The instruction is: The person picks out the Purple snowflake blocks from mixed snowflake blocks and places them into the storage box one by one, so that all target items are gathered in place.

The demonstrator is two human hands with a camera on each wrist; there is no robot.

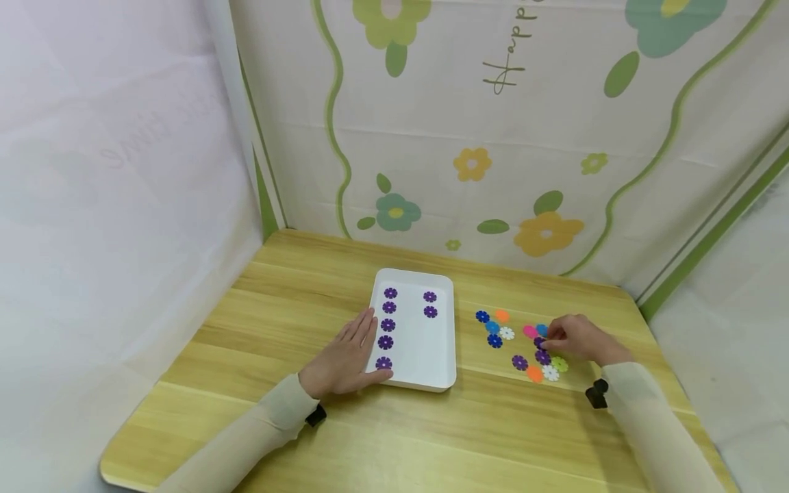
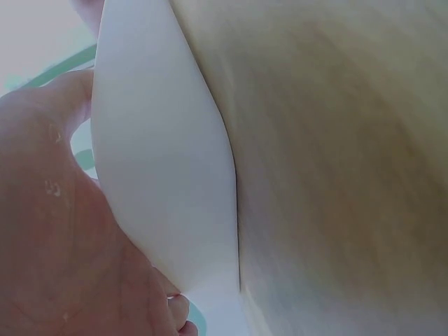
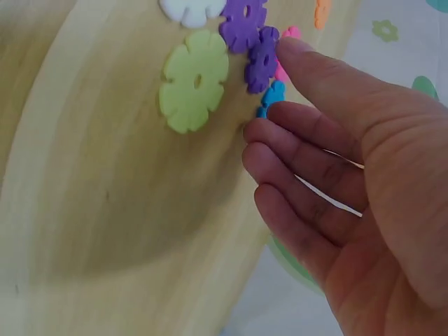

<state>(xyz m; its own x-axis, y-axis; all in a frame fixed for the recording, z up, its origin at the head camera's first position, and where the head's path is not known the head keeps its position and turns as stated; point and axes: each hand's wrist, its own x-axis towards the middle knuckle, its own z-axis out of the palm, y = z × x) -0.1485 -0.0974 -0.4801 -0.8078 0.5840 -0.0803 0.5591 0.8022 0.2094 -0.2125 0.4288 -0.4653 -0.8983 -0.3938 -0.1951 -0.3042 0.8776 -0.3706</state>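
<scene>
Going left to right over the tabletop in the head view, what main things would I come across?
Left hand → white tray → farther dark blue piece → farther orange piece → leftmost loose purple piece → nearer orange piece → right hand.

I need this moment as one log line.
left hand: on white rectangular tray | right hand: at purple flower-shaped disc | tray: purple discs, two columns
</scene>
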